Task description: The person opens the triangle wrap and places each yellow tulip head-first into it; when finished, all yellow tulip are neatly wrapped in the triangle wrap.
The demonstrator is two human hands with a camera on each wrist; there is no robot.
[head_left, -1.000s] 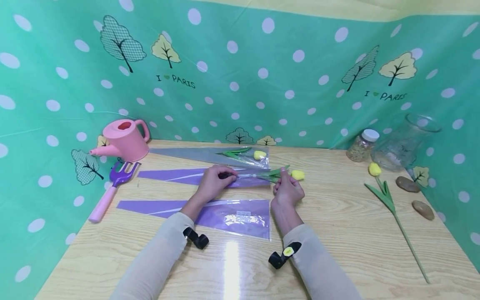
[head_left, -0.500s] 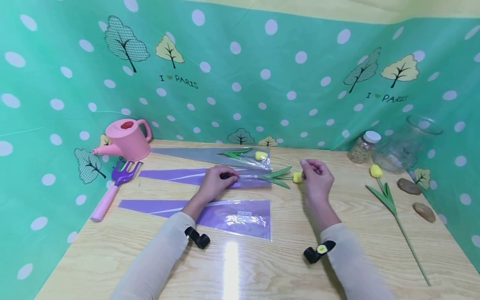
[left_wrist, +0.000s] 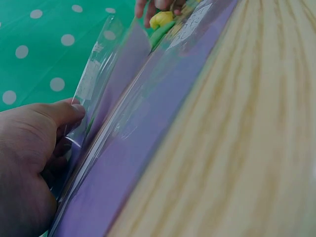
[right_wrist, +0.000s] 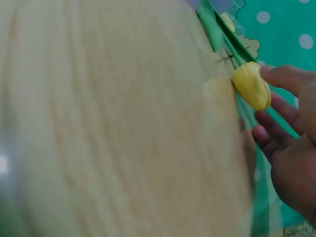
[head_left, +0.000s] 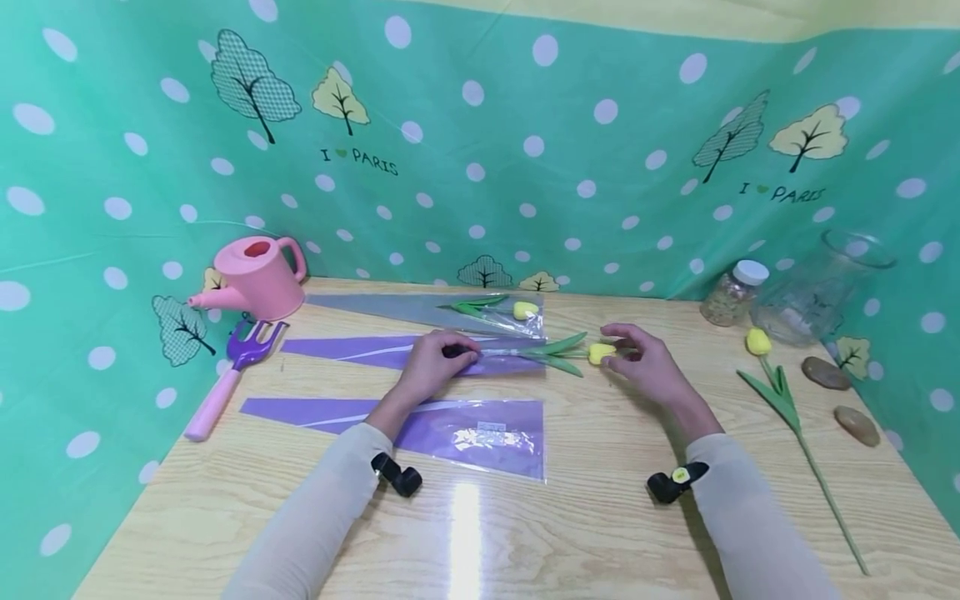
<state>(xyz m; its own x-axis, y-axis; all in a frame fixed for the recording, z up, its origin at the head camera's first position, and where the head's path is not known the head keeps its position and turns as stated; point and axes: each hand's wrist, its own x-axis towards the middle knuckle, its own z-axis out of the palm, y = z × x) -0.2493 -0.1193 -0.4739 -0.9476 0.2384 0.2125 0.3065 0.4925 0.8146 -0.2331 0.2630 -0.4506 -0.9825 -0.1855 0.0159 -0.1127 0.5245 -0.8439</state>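
Note:
My left hand point(head_left: 429, 368) pinches the clear film edge of the middle purple flower sleeve point(head_left: 352, 353), lifting it in the left wrist view, where the thumb point(left_wrist: 74, 112) lies against the film. A yellow tulip point(head_left: 600, 353) lies with its stem in this sleeve; its leaves and head stick out on the right. My right hand point(head_left: 651, 368) is at the tulip's head, thumb and fingers spread apart. In the right wrist view the thumb is right at the tulip head point(right_wrist: 252, 86), the other fingers behind it.
Behind lies a grey sleeve point(head_left: 360, 306) with a tulip inside; in front, another purple sleeve point(head_left: 450, 429). A pink watering can point(head_left: 258, 279) and hand fork point(head_left: 225, 387) stand left. Right are a jar point(head_left: 731, 296), glass vase point(head_left: 806, 304), loose tulip point(head_left: 806, 450) and two stones point(head_left: 857, 426).
My right hand has left the tulip's leaves, moved right past its head and spread its fingers there. The left hand has stayed on the sleeve.

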